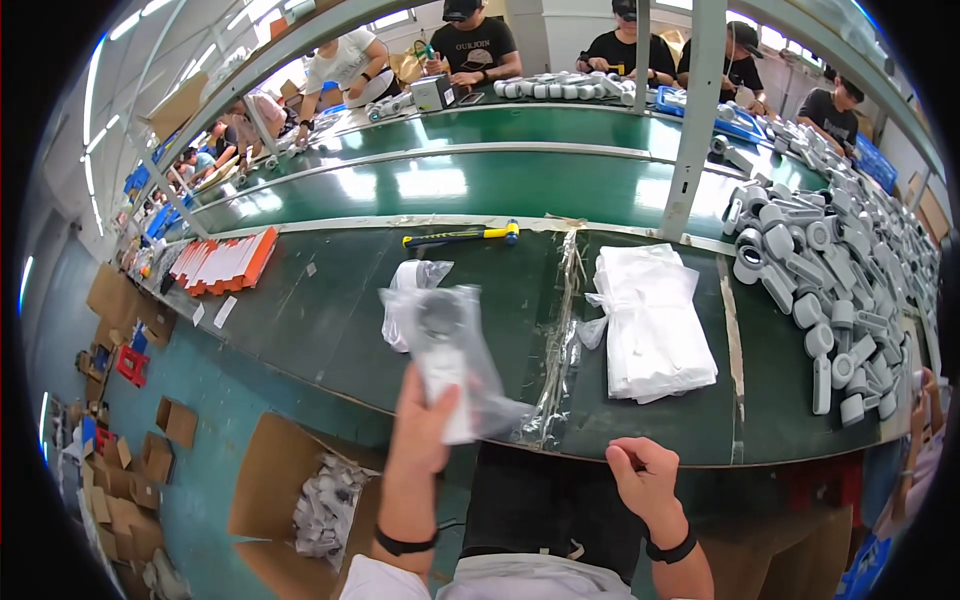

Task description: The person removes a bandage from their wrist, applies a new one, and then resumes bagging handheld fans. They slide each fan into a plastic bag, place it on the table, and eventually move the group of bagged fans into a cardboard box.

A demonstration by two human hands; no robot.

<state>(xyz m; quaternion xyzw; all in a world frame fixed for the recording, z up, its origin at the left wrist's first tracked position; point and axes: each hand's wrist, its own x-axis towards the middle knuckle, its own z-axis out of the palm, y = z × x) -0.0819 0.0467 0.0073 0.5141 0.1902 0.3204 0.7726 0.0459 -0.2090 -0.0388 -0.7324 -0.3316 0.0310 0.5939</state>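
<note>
My left hand [425, 415] grips a white handheld device sealed in a clear plastic bag [447, 345], held above the near edge of the dark green worktable [330, 320]. My right hand [645, 478] rests at the table's front edge with its fingers curled and nothing visible in it. A stack of white plastic bags [652, 320] lies on the table just beyond my right hand. Behind the held item lies another crumpled clear bag [412, 280].
A heap of grey-white devices [835, 290] covers the table's right side. A yellow-handled mallet [462, 236] lies at the back edge, and orange-edged card stacks [225, 262] at far left. An open cardboard box with bagged devices [315, 505] sits on the floor below left. Several people work across the conveyor [470, 180].
</note>
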